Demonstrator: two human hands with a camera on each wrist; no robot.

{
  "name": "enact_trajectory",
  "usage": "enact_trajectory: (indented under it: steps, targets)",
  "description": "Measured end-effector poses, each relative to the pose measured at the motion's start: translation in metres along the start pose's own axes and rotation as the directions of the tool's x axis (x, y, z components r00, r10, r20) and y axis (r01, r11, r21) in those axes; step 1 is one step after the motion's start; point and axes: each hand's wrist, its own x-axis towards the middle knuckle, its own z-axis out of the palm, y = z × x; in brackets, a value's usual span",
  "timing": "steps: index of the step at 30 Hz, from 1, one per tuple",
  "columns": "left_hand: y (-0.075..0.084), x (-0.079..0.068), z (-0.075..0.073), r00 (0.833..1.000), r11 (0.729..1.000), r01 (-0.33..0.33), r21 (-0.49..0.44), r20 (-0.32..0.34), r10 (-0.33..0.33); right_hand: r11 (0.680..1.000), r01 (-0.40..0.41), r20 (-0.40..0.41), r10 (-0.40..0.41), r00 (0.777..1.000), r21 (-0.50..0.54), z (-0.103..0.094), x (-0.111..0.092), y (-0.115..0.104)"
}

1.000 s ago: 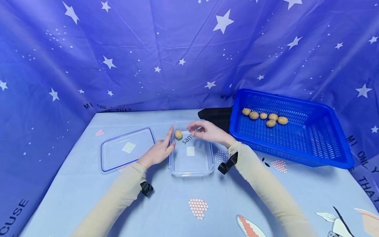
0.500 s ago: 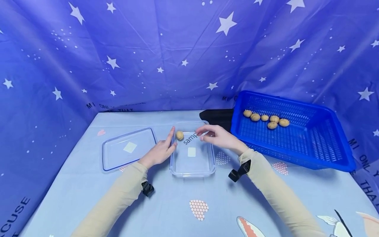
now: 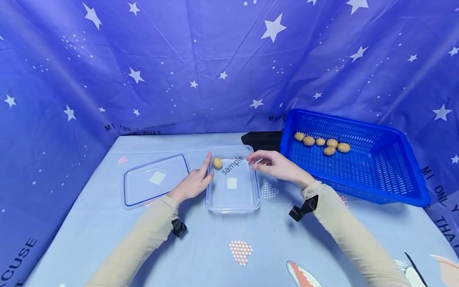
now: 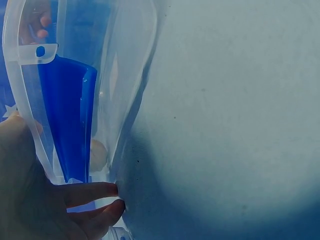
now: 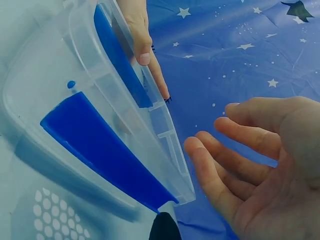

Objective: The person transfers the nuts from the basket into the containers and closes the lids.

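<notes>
Your right hand (image 3: 277,164) loose, empty; left hand (image 3: 192,183) straight-fingered on box (image 3: 234,200); nut (image 3: 217,163), far-left corner: likely light, hard; pinch sides

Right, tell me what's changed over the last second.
The right hand has drawn back rightward from over the clear container to its right edge, uncovering the printed word "sample". Nothing was visibly grasped or released. The left hand, the walnut inside, the lid and the blue basket stayed put.

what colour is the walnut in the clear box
The walnut is light brown, shown best in the head view.
</notes>
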Motion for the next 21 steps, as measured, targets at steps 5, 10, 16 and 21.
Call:
enact_trajectory:
  steps: [5, 10, 16, 21]
  targets:
    - [0.002, -0.001, -0.001, 1.0, 1.0, -0.003, -0.009, -0.002, 0.003, 1.0, 0.015, 0.015, -0.015, 1.0, -0.016, -0.007, -0.003, -0.004]
    - [0.001, -0.001, 0.0, 1.0, 1.0, -0.009, -0.011, -0.01, 0.009, 1.0, 0.005, -0.003, -0.005, 1.0, -0.013, -0.021, -0.004, -0.01]
    - [0.0, -0.001, 0.0, 1.0, 1.0, 0.01, -0.01, 0.004, -0.01, 0.998, -0.016, -0.02, 0.015, 1.0, -0.056, -0.042, -0.006, -0.013]
    - [0.002, -0.001, 0.0, 1.0, 1.0, 0.017, -0.002, 0.009, -0.017, 0.994, -0.045, -0.024, 0.043, 0.999, -0.098, -0.06, -0.01, -0.013]
